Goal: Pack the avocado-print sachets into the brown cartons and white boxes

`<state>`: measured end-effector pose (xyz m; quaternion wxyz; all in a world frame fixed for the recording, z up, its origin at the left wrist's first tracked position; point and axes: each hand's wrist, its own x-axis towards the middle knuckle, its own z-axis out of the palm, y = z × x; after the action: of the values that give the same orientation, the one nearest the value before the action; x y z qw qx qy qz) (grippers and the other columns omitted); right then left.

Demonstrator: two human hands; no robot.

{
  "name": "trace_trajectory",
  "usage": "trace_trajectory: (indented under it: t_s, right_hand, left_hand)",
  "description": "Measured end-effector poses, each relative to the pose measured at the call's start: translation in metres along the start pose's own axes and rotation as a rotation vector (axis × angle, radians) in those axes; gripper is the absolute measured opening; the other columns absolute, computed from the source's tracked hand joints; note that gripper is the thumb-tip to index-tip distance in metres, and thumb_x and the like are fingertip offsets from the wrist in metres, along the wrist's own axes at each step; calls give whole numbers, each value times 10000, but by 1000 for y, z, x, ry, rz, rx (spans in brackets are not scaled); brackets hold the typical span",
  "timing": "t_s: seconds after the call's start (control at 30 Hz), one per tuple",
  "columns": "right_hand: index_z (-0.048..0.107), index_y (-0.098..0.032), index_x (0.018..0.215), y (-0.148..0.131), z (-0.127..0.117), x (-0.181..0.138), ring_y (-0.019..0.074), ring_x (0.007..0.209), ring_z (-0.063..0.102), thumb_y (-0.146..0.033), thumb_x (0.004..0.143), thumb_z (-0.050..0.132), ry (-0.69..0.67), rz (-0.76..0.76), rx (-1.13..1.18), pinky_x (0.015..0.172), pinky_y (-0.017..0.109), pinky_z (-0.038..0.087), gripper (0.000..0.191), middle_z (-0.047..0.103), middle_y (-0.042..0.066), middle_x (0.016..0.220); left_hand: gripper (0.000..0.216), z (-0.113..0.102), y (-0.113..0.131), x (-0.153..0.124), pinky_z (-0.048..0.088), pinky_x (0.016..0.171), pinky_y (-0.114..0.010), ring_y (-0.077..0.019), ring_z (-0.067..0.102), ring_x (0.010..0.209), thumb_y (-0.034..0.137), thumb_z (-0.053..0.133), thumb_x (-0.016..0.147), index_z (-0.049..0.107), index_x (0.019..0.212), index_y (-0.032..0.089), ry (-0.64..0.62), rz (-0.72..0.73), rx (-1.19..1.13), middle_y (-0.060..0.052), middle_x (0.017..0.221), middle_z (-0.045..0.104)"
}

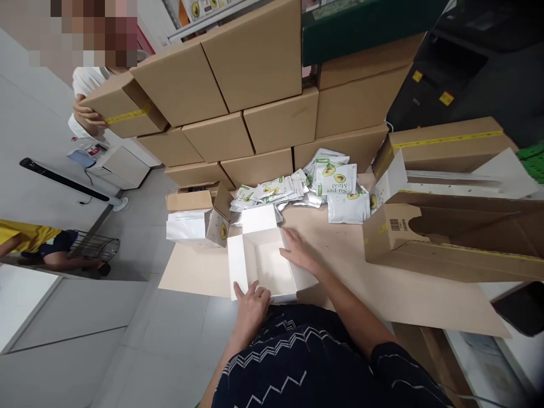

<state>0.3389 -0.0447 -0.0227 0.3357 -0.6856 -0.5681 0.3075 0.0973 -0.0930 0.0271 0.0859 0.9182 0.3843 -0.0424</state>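
An open white cardboard box (272, 266) sits at the near edge of the table, its flaps spread outward and nothing visible inside. At the box's near left corner, my left hand (254, 306) grips the rim, thumb on the left flap and fingers curled at the edge. My right hand (300, 254) holds the right side, with its fingers over the top of that wall. Just beyond the box lies a loose pile of silver-and-white sachets (335, 178) printed with avocados.
Left of the pile stands an open carton (195, 224) with a white packet. Stacked brown cartons (216, 136) wall off the back. Opened cartons (450, 238) and a dark phone (521, 309) lie right. A person's hand (89, 116) holds a taped carton (123, 107) at far left.
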Motion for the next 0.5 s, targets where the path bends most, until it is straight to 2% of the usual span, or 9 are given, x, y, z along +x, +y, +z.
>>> trace_trajectory:
  t_s: [0.17, 0.27, 0.4, 0.5]
  right_hand:
    - [352, -177, 1505, 5, -6, -11, 284, 1450, 275, -312, 861, 524, 77, 69, -64, 1165, 457, 276, 680, 345, 149, 1546]
    - [377, -151, 1496, 7, -23, -11, 289, 1457, 272, -437, 906, 514, -23, 76, -1, 1174, 448, 265, 669, 335, 165, 1555]
    - [510, -171, 1405, 12, -54, -2, 282, 1392, 392, -512, 959, 419, -83, 70, 28, 1159, 450, 288, 570, 463, 151, 1475]
    - [514, -192, 1406, 9, -51, 3, 295, 1390, 390, -535, 938, 462, -116, 21, 39, 1153, 476, 296, 582, 459, 136, 1481]
  left_hand:
    - [181, 11, 9, 4, 97, 1047, -791, -239, 640, 970, 283, 474, 966, 652, 995, 259, -35, 5, -26, -52, 953, 722]
    - [219, 7, 11, 5, 71, 1045, -793, -216, 644, 857, 272, 439, 976, 656, 961, 244, -77, -12, 12, -43, 878, 708]
    - [244, -9, 9, 2, 109, 1068, -743, -185, 627, 765, 197, 402, 967, 642, 927, 221, -167, -10, 71, -31, 824, 675]
    - [251, -14, 7, -2, 159, 1057, -726, -185, 626, 761, 202, 392, 967, 638, 928, 221, -226, -24, 75, -27, 816, 658]
